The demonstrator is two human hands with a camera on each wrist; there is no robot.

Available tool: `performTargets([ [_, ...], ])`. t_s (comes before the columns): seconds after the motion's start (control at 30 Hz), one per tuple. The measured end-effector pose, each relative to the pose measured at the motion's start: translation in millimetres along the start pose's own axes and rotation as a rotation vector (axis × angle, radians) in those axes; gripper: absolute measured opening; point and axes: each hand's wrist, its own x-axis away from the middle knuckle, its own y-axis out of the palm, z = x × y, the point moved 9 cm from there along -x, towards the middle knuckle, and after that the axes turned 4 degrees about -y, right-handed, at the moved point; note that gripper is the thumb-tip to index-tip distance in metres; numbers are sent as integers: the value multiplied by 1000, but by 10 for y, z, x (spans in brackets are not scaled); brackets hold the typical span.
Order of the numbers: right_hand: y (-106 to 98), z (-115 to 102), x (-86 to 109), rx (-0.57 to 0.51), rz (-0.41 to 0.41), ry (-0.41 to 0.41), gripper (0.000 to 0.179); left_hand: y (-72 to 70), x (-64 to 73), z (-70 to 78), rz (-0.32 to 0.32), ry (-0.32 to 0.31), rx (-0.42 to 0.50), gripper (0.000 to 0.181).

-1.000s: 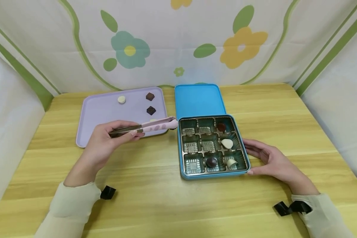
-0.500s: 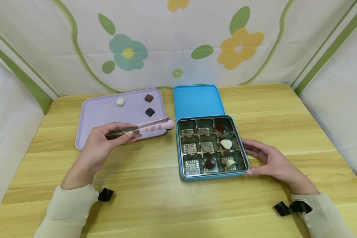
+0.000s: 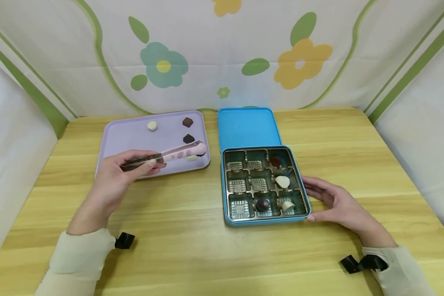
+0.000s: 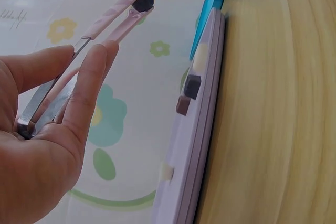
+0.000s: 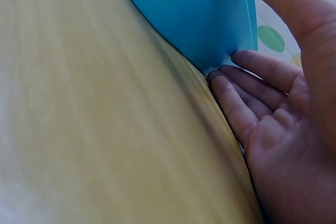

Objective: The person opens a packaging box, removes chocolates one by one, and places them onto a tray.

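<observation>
My left hand point(image 3: 112, 174) grips metal tongs point(image 3: 181, 154) with pink paw-patterned tips. In the left wrist view, a dark chocolate point(image 4: 144, 1) is pinched between those tips, raised above the lilac tray point(image 3: 127, 139). On the tray lie a round white chocolate point(image 3: 152, 126), a brown one point(image 3: 187, 122), a dark one point(image 3: 188, 138) and a pale one point(image 3: 191, 158) partly behind the tongs. My right hand point(image 3: 342, 205) rests its fingertips and thumb against the right side of the blue tin point(image 3: 229, 223); its fingers look fairly straight in the right wrist view.
The tin's lid point(image 3: 248, 127) lies folded back behind it. A gold divided insert point(image 3: 249, 176) holds several chocolates, mostly in its right column, with a dark ball point(image 3: 262, 204) in the front middle cell. Behind the wooden table point(image 3: 192, 255) hangs a flowered cloth point(image 3: 207, 49).
My left hand has drawn the tongs with the dark chocolate leftward, away from the tin's edge and back over the tray. The right hand stays at the tin's side.
</observation>
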Motion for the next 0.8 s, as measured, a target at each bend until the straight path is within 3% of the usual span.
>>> performTargets([
  [0.27,8,11,-8,11,2,16,90,-347,102,-85,61,2,92,25],
  [0.53,-7,9,3,13,1,14,90,-681,120,-297,146,-57,238,21],
  [0.8,-9,0,8,19,8,19,91,-897,98,-435,251,-127,332,18],
])
